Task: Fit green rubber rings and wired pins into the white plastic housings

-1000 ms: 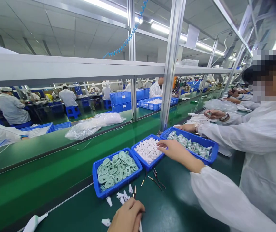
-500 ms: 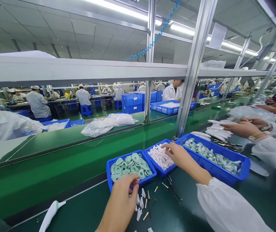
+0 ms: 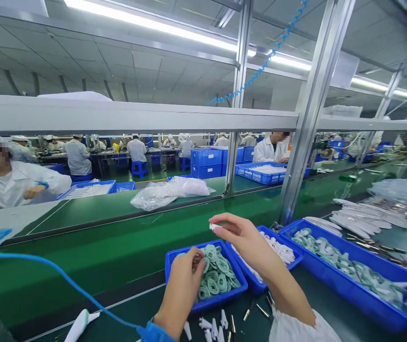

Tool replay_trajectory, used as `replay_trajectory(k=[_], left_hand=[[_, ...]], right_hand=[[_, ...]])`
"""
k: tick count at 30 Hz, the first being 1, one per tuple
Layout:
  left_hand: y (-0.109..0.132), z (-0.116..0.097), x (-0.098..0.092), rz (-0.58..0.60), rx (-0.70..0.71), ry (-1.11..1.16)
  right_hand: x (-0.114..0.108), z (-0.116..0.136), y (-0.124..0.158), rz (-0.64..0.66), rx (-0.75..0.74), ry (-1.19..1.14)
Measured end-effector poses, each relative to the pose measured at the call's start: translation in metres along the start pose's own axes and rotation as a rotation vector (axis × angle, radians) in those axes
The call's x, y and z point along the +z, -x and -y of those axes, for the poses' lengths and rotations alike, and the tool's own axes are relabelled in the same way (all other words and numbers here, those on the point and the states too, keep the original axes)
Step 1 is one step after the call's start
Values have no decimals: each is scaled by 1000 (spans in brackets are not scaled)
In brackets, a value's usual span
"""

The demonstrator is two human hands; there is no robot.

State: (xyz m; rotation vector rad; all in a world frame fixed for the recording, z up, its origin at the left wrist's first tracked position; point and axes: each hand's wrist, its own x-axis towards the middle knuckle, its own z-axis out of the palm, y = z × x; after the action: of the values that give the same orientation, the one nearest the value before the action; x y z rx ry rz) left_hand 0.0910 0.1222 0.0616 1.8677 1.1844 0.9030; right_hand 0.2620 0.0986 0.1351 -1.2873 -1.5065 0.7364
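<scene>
My right hand [image 3: 248, 240] is raised above the bins, with a small white plastic piece [image 3: 215, 227] pinched between thumb and fingertips. My left hand [image 3: 182, 282] is over the left side of a blue bin [image 3: 242, 290] of pale green oval rings [image 3: 221, 273]. Its fingers are closed together, and what they hold, if anything, is hidden. Partly behind my right forearm stands a second blue bin [image 3: 298, 259] of small white pieces [image 3: 278, 249]. A blue cord [image 3: 64, 280] runs to a blue band on my left wrist.
A longer blue bin [image 3: 349, 294] of green and white parts stands on the right. White clips [image 3: 215, 327] and metal pins [image 3: 262, 311] lie in front. A white handle-shaped part [image 3: 78, 325] rests at lower left. Beyond are metal posts [image 3: 306, 109], a plastic bag [image 3: 171, 190] and co-workers.
My right hand has lifted out of the white-piece bin and moved left, now with a piece in its fingertips. My left hand has moved up over the ring bin. The view has shifted.
</scene>
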Motion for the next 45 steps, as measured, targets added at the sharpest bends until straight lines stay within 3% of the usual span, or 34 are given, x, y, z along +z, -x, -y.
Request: replay_trajectory(k=[6,10,12,19,28,37,45], left_hand=[[4,-26,-44,-102,0,403],[16,-42,-57,-214,-19,846],[20,-46,-59,-210,-55,959],[28,-47,-62,-187,-85,910],[33,-52,-68,-170,-177,1020],[41,-69,-67,-232,-81,1073],[44,-65,-78,-228,-91,916]], right_hand=[[22,21,6,74,-32,-174],[36,35,16,103,-86,-248],[43,40,20,89,-106,-252],[57,42,20,31,-192,-261],[54,31,18,14,-201,-169],[52,38,20,-37,-182,-253],[53,43,24,-36,-264,-240]])
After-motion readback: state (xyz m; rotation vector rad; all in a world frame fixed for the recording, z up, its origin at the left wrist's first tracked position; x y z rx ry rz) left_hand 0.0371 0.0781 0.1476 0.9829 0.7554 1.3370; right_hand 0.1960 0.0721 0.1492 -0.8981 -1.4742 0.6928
